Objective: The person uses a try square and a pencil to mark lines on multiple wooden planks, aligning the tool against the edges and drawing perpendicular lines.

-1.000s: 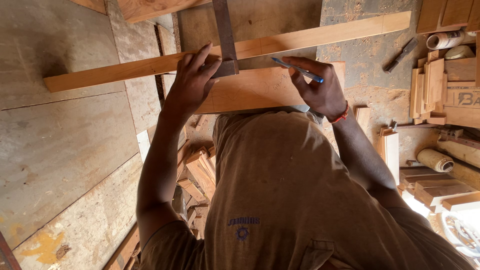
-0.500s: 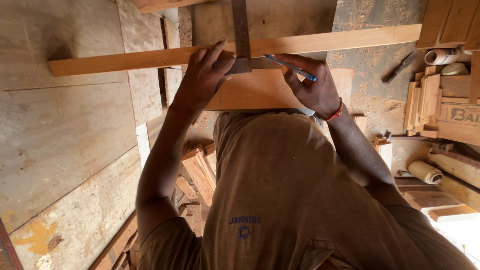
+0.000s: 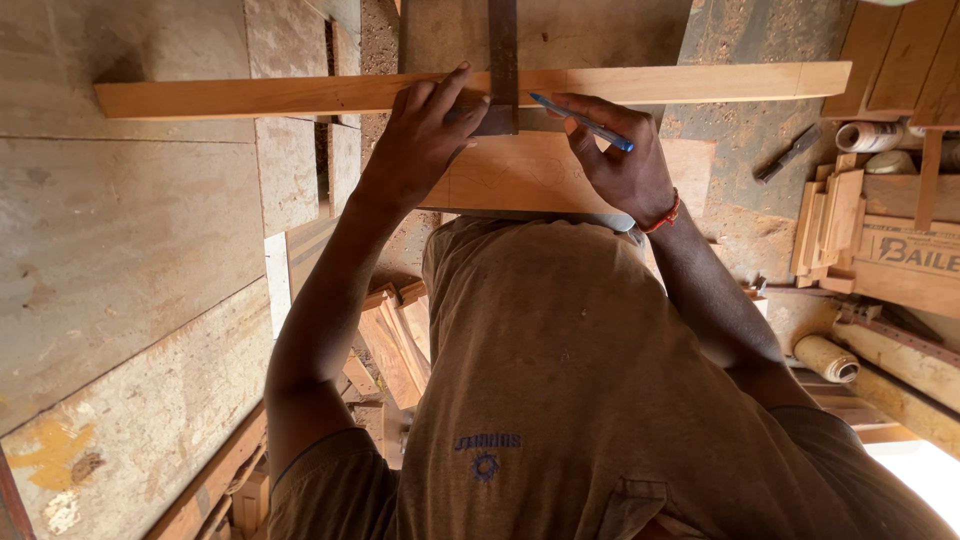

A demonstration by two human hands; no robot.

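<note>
A long pale wooden strip [image 3: 250, 96] lies across the top of the view. My left hand [image 3: 425, 140] presses a metal try square [image 3: 503, 60] against the strip, its blade crossing the wood. My right hand [image 3: 620, 165] grips a blue pen [image 3: 582, 122], with the tip pointing at the strip just right of the square's blade. Under both hands lies a wider wooden board [image 3: 520, 175] with faint pencil curves on it.
Worn plywood sheets [image 3: 130, 250] cover the left. Offcuts [image 3: 395, 340] pile up below the board. On the right are stacked wood blocks [image 3: 835, 220], paper rolls [image 3: 828, 358], a dark tool [image 3: 790, 152] on the sawdust floor, and a cardboard box [image 3: 910, 255].
The view shifted, so the strip now looks level instead of slanted. Both hands stay on the square and pen, and the pen tip has come closer to the strip by the blade.
</note>
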